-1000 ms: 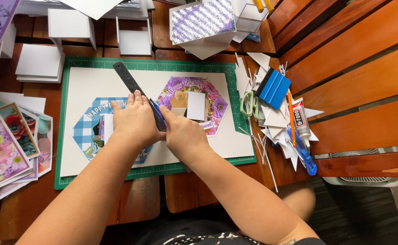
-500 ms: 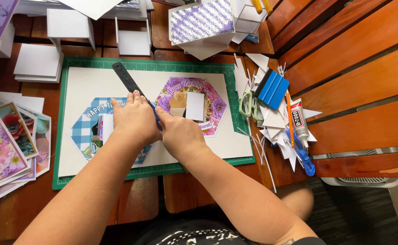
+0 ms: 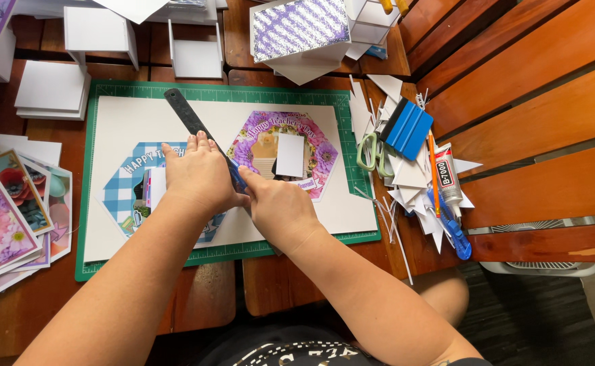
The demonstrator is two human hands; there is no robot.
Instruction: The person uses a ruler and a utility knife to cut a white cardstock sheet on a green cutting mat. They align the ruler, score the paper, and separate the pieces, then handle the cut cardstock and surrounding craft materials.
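Note:
My left hand [image 3: 198,175] presses flat on a dark ruler [image 3: 188,115] that lies slantwise over a white sheet [image 3: 135,122] on a green cutting mat [image 3: 216,90]. Gripping a small blue-handled knife [image 3: 236,176], my right hand [image 3: 280,209] holds its tip against the ruler's right edge. Left of the ruler lies a blue checked hexagon print [image 3: 125,193], partly under my left hand. A purple floral hexagon print [image 3: 308,146] with a small white card [image 3: 289,154] on it lies to the right.
White paper boxes [image 3: 50,88] stand behind the mat, one with a purple patterned lid [image 3: 301,27]. Floral printed sheets [image 3: 3,217] are stacked at the left. At the right lie green scissors [image 3: 367,150], a blue scraper [image 3: 406,127], a glue tube [image 3: 445,175] and paper offcuts [image 3: 413,177].
My right hand has slid a little toward me along the ruler's edge. The left hand and ruler stay put.

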